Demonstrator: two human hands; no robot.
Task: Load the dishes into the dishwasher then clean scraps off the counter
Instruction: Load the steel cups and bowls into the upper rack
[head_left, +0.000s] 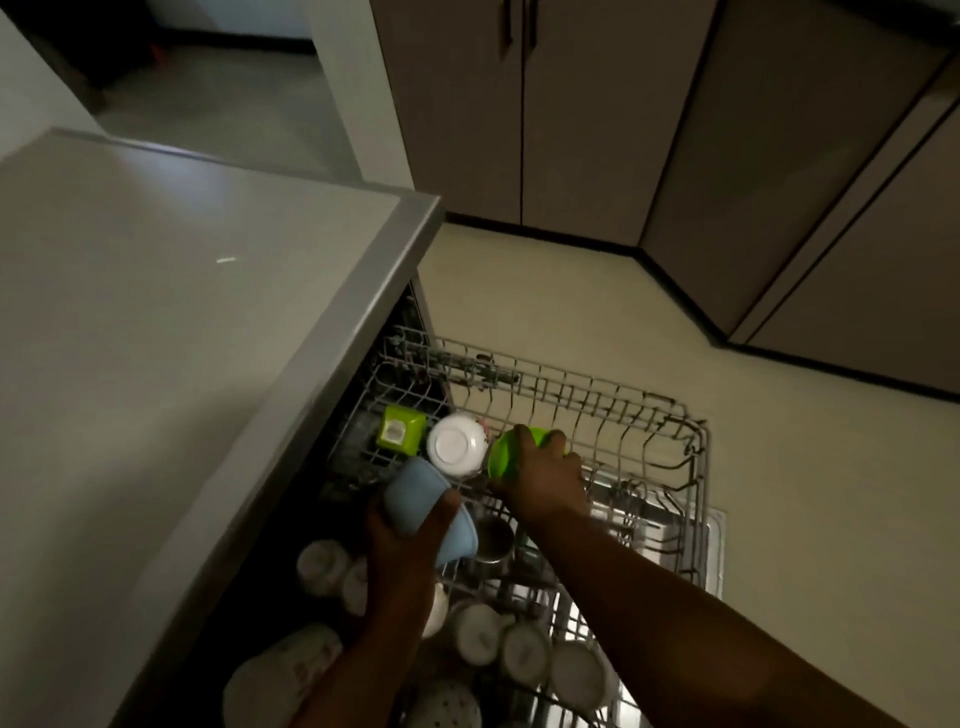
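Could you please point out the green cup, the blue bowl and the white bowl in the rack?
green cup (503, 457), head view, on its side wall below the fingers.
blue bowl (410, 493), head view, on its outer wall.
white bowl (453, 445), head view, on its upturned base.

rack's pale coated metal wire, a bit dull. the round lime-green plastic bowl is glossy, and so is the square lime-green plastic container. white glazed ceramic bowl shines, pale blue bowl looks matt. smooth satin grey countertop, small steel cup looks brushed.
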